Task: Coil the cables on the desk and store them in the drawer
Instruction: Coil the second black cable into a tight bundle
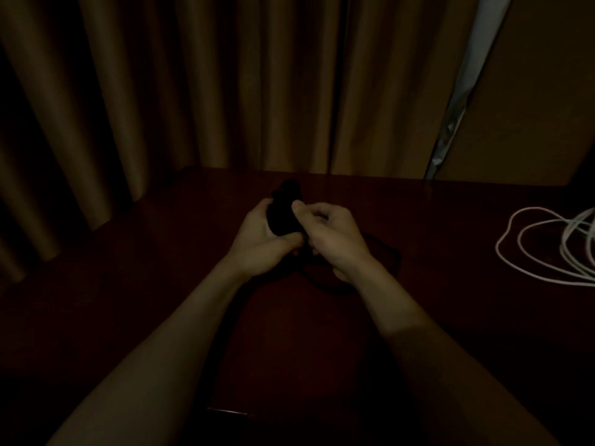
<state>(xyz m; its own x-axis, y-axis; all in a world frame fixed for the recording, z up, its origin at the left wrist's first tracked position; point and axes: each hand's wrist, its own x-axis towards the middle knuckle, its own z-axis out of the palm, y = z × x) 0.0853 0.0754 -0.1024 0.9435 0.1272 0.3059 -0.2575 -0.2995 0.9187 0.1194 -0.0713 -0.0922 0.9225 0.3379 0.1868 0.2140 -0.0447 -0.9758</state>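
The scene is very dim. Over the dark reddish desk (161,284), my left hand (257,243) grips a bundle of coiled black cable (285,210) that sticks up above its fingers. My right hand (331,239) sits right beside it, its thumb and fingers pinching the same black cable at the bundle's right side. A loose loop of that cable (383,252) trails on the desk under and to the right of my right hand. A white cable (528,249) lies in loose loops at the desk's right edge. No drawer is visible.
Tan curtains (193,91) hang behind and to the left of the desk. A pale strip (463,91) and a plain wall panel (531,107) stand at the back right. A small glint (228,411) marks the desk's near edge.
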